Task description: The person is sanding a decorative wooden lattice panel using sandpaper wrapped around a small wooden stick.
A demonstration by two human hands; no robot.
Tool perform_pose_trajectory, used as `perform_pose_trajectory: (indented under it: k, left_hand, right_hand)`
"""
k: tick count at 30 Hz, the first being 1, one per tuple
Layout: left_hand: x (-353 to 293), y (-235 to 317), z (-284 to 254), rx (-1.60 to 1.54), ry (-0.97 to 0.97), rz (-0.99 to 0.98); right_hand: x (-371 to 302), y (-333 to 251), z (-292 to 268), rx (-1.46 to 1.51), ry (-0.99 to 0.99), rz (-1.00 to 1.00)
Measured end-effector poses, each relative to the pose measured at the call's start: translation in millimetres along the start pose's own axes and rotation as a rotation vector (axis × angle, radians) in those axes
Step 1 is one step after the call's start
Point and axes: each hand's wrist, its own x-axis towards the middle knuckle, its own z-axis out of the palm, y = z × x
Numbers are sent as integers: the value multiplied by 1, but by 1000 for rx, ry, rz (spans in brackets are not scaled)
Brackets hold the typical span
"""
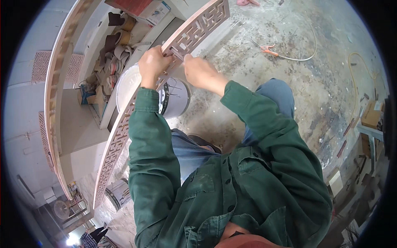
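Note:
A long wooden fretwork panel (202,25) stands on edge, running from the upper middle to the lower left, with geometric cutouts along it. My left hand (154,62) is closed over its top edge, fingers bent round the wood. Close beside it, my right hand (202,71) is closed at the panel's face. A thin pale stick (177,54) runs from the right fingers to the cutouts; its far end and exact kind cannot be made out. Beneath the panel stands a white bucket (178,101) with dark drips, partly hidden by the left arm.
Another long panel (53,103) stands farther left. Rolled abrasive belts (120,37) and scraps fill a shelf behind. An orange-handled air gun (271,51) with a pale hose lies on the stained floor. A second bucket (118,196) is lower left. Cardboard boxes (372,113) stand right.

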Motion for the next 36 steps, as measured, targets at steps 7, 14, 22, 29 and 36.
perform_pose_trajectory:
  k: [7,14,22,29,36]
  left_hand:
    - [7,8,6,-38,31,-16]
    - [-1,-5,5,-29,36,16]
    - [4,5,5,-29,37,22]
    - [0,-2,3,28,50,24]
    - [7,-2,8,-3,28,19]
  right_hand:
    - [33,-1,-8,-46,-22,-25]
    - [-4,3,-21,-162,-29,-25]
    - [25,18,3,-88,-55,61]
    - [7,17,7,-2,-54,29]
    - [42,26,12,-30,-110,27]
